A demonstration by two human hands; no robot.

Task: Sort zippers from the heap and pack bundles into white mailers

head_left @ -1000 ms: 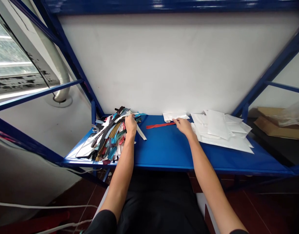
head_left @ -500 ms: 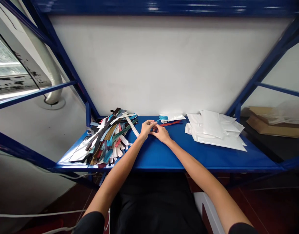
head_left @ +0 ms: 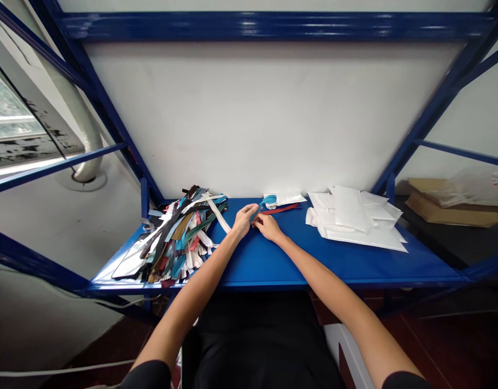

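Note:
My left hand (head_left: 244,217) is closed on a folded blue zipper (head_left: 268,200), whose looped end sticks out past the fingers toward the wall. Close beside it, my right hand (head_left: 267,225) has its fingers pinched at the lower part of the same zipper; the exact grip is partly hidden. A red zipper (head_left: 284,209) lies on the table just beyond my right hand. Behind the blue loop is a white plastic packet (head_left: 291,199). To the left, a large heap of zippers (head_left: 179,232) in many colours is spread, with a white zipper (head_left: 218,213) trailing toward my left wrist.
Several white padded envelopes (head_left: 352,213) are piled on the right of the blue table (head_left: 297,265). A white wall (head_left: 273,119) and a blue metal frame (head_left: 273,27) enclose the back. An open cardboard box (head_left: 451,209) stands farther right.
The blue zipper's end now stands out as a fuller loop beyond my left hand. My hands stay close together, and the view has tipped slightly upward.

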